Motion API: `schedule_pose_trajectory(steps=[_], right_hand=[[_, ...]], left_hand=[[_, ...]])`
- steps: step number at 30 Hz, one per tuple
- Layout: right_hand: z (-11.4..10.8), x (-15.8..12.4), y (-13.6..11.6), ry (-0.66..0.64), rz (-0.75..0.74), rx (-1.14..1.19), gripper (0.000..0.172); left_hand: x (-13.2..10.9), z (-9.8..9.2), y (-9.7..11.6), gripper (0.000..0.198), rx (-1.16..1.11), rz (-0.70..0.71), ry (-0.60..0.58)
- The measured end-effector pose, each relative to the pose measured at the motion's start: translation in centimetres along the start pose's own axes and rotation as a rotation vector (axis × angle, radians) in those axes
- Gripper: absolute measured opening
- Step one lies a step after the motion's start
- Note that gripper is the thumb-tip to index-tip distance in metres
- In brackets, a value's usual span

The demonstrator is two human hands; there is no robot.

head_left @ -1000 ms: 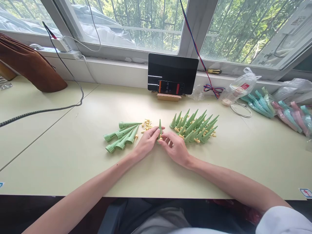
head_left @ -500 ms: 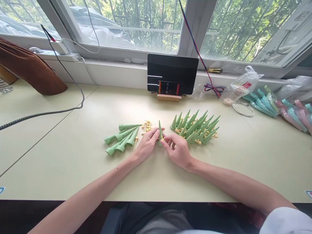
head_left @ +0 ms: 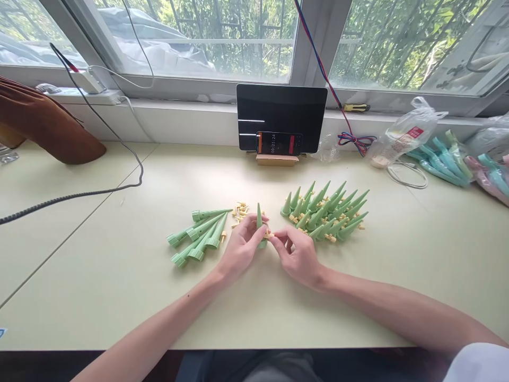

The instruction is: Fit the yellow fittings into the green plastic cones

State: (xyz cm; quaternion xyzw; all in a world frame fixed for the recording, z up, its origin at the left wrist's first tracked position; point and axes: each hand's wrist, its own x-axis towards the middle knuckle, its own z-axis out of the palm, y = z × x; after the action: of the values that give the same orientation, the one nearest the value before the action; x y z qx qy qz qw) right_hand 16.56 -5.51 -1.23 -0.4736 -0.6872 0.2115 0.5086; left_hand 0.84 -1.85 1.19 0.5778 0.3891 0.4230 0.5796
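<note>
Between the fingers of my left hand (head_left: 238, 249) a green plastic watering spike (head_left: 259, 216) stands point up, its ribbed base partly hidden. My right hand (head_left: 299, 255) pinches a small yellow valve (head_left: 271, 235) against the spike's side, near the base; whether it is seated in the spike I cannot tell. Left of my hands lie several loose green spikes (head_left: 215, 234) without visible valves. Just behind my left hand is a little heap of yellow valves (head_left: 240, 210). To the right, several green spikes with yellow valves (head_left: 316, 217) stand and lean in close rows.
At the back a phone (head_left: 280, 143) showing a timer leans on a black tablet (head_left: 282, 109). A dark cable (head_left: 79, 195) crosses the table at left, near a brown bag (head_left: 47, 124). Plastic bags (head_left: 401, 138) and bagged blue-green pieces (head_left: 441, 159) lie back right.
My right hand has turned the yellow valve from pointing upward to lying sideways at the spike. The spike stays in my left hand. The camera view has shifted slightly.
</note>
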Motion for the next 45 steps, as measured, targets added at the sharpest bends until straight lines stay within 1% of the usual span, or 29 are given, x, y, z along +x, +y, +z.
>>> schedule_pose_trajectory(steps=[13,19,23,28,31,33,36,37,39,42,45], right_hand=[[-0.1,0.0,0.0,-0.024,0.017,0.011,0.012],[0.1,-0.1,0.2,-0.023,0.028,0.023,0.014],[0.1,0.1,0.0,0.002,0.037,0.014,0.015],[0.1,0.4,0.1,0.061,0.038,0.035,0.016],[0.2,0.4,0.3,0.104,-0.011,0.006,0.015],[0.3,0.3,0.4,0.115,-0.030,0.023,0.012],[0.5,0.0,0.5,0.108,-0.092,0.028,0.016],[0.6,-0.1,0.5,0.089,-0.135,0.020,0.015],[0.8,-0.3,0.5,0.004,-0.254,-0.001,0.012],[1.0,-0.5,0.6,-0.146,-0.432,-0.070,0.017],[1.2,-0.5,0.6,-0.215,-0.519,-0.148,0.018]], left_hand=[[-0.3,0.2,-0.2,0.017,-0.016,0.016,0.015],[-0.4,0.3,-0.3,0.017,0.011,0.036,0.030],[-0.1,0.1,-0.4,0.019,0.037,0.050,0.029],[0.4,-0.5,-0.3,0.027,0.081,0.065,-0.028],[0.8,-1.0,-0.4,0.027,0.168,0.107,-0.065],[1.1,-1.3,-0.6,0.024,0.258,0.188,-0.069],[1.4,-1.5,-0.9,0.019,0.399,0.324,-0.045],[1.5,-1.5,-1.0,0.018,0.431,0.350,-0.035],[1.5,-1.4,-1.1,0.017,0.482,0.375,-0.026],[1.5,-1.3,-1.2,0.015,0.557,0.391,-0.029],[1.4,-1.3,-1.2,0.012,0.610,0.454,0.027]])
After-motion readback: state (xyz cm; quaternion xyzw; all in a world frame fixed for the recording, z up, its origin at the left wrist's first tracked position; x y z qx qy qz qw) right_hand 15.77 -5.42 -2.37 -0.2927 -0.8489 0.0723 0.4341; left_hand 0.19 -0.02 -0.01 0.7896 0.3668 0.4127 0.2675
